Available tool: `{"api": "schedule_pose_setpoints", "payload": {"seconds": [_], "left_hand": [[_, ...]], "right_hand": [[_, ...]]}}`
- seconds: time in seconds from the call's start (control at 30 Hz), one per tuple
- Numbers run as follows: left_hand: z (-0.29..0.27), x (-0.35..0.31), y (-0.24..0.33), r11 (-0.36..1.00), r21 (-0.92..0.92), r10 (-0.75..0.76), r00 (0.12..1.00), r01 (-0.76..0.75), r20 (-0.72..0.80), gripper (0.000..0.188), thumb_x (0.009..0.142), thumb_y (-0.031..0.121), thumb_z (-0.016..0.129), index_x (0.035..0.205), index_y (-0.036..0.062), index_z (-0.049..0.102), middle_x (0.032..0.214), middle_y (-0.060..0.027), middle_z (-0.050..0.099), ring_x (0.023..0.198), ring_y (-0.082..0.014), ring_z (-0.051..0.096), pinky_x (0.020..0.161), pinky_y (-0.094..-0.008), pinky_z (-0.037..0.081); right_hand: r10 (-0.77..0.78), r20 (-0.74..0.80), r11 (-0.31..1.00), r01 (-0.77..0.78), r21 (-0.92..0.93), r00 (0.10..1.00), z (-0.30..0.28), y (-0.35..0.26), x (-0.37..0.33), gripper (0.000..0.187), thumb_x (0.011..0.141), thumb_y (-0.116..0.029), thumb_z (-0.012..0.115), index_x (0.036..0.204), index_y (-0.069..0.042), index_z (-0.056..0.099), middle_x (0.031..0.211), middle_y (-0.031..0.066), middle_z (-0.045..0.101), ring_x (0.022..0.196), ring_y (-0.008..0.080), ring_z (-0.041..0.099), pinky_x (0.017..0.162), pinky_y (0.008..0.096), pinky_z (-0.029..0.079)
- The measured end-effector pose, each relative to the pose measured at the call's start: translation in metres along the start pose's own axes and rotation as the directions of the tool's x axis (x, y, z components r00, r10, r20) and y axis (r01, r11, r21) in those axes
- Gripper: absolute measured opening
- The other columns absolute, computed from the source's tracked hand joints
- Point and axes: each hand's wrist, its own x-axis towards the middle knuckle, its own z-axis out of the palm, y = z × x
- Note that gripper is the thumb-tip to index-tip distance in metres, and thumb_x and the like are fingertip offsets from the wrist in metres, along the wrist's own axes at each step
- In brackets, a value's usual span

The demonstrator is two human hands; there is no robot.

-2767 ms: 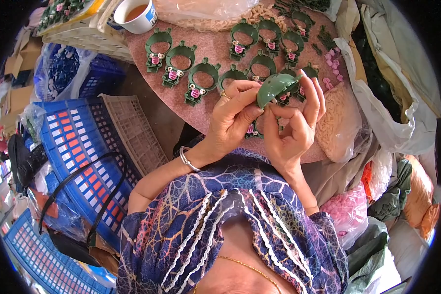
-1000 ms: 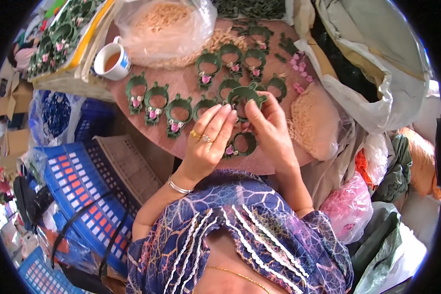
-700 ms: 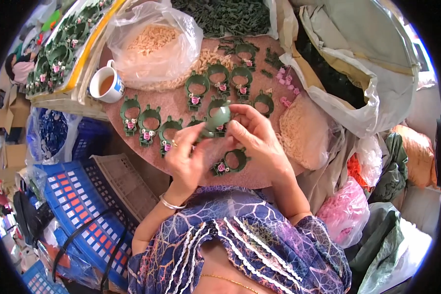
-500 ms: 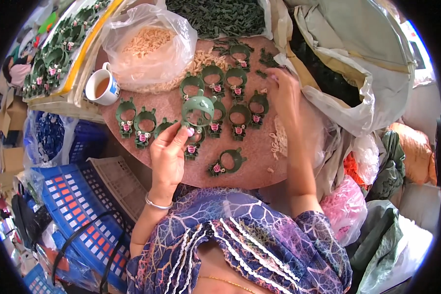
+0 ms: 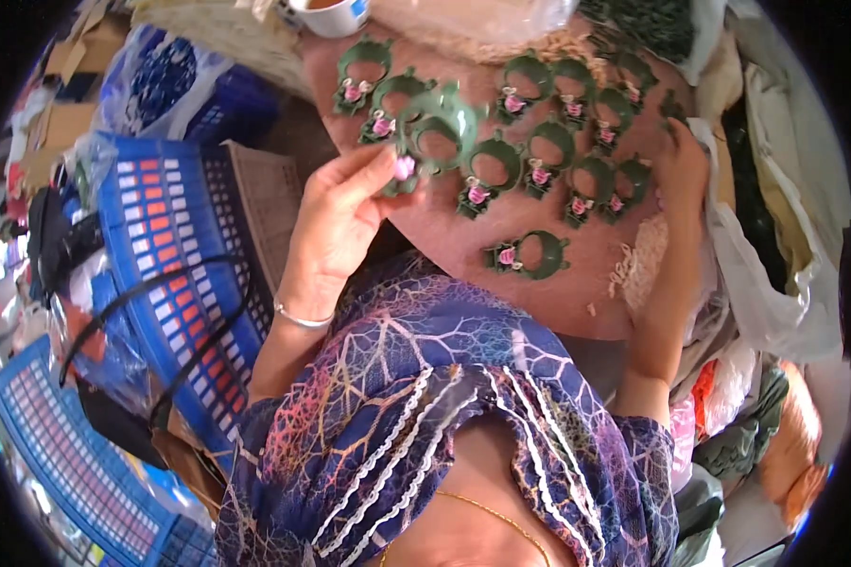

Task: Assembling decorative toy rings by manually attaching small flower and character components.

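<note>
Between thumb and fingers, my left hand (image 5: 336, 213) pinches a green plastic ring figure (image 5: 435, 137) with a pink piece at its base, held up over the table's near left edge. At the right side of the table, my right hand (image 5: 681, 165) has its fingers curled together at a small heap of dark green parts (image 5: 672, 106); what its fingertips hold is too small to make out. Several similar ring figures with pink fronts lie in loose rows between the hands. One ring figure (image 5: 542, 254) lies apart, nearer my body.
Small pale pieces (image 5: 645, 260) lie by my right forearm. A cup of brown drink (image 5: 329, 15) stands at the far left of the pinkish table (image 5: 596, 307). Blue baskets (image 5: 175, 274) are on the left, and an open pale sack (image 5: 775, 255) is at the right.
The view has turned, so the table sits higher and further right in it. My left hand has drawn the ring figure toward the table's left edge; my right hand remains by the dark green parts.
</note>
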Motion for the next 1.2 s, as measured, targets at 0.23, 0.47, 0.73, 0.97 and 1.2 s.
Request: {"api": "schedule_pose_setpoints", "payload": {"seconds": [0.23,0.47,0.73,0.97,1.2], "left_hand": [[-0.059,-0.065,-0.05,0.935,-0.036,-0.354,0.923,0.353,-0.153,0.026,0.093,0.012,0.059,0.113,-0.0057,0.061,0.104,-0.0147,0.067,0.089,-0.0237,0.066,0.081,-0.0369,0.056],[-0.054,-0.062,-0.07,0.927,-0.087,-0.375,0.905,0.365,-0.2,0.029,0.092,0.013,0.062,0.115,-0.0062,0.058,0.107,-0.0129,0.065,0.097,-0.0222,0.063,0.091,-0.0389,0.052],[-0.049,-0.058,-0.078,0.933,-0.157,-0.349,0.922,0.325,-0.167,0.029,0.094,0.012,0.059,0.116,-0.0078,0.055,0.109,-0.0133,0.063,0.098,-0.0223,0.063,0.092,-0.0367,0.053],[-0.043,-0.057,-0.079,0.939,-0.142,-0.335,0.927,0.314,-0.167,0.027,0.094,0.015,0.06,0.111,-0.0063,0.058,0.104,-0.0113,0.063,0.095,-0.0216,0.063,0.088,-0.0354,0.054],[-0.038,-0.059,-0.077,0.941,-0.11,-0.335,0.92,0.319,-0.202,0.026,0.093,0.016,0.062,0.107,-0.0056,0.059,0.099,-0.0091,0.063,0.091,-0.0201,0.063,0.087,-0.0344,0.054]], "right_hand": [[0.211,0.113,0.825,-0.239,0.512,0.971,-0.049,-0.052,-0.016,0.027,0.095,-0.017,0.058,0.118,-0.004,0.065,0.09,0.0063,0.068,0.078,0.0117,0.063,0.072,0.028,0.05],[0.095,0.206,0.541,-0.224,0.81,0.974,-0.076,-0.119,-0.06,0.02,0.092,-0.005,0.06,0.111,0.0,0.067,0.088,0.0012,0.064,0.077,0.0064,0.058,0.07,0.0194,0.047],[-0.204,0.397,0.54,-0.235,0.808,0.895,-0.082,-0.18,-0.117,0.022,0.077,0.006,0.068,0.097,-0.002,0.068,0.084,0.0039,0.065,0.077,0.01,0.059,0.067,0.0225,0.047],[-0.405,0.425,0.599,-0.117,0.792,0.81,-0.067,-0.212,-0.141,0.021,0.076,0.002,0.071,0.096,-0.004,0.07,0.083,0.0083,0.062,0.071,0.0176,0.06,0.063,0.0271,0.047],[-0.391,0.407,0.608,-0.1,0.788,0.826,-0.065,-0.213,-0.143,0.021,0.077,0.001,0.071,0.097,-0.005,0.07,0.082,0.0085,0.062,0.07,0.0182,0.06,0.062,0.0285,0.046]]}}
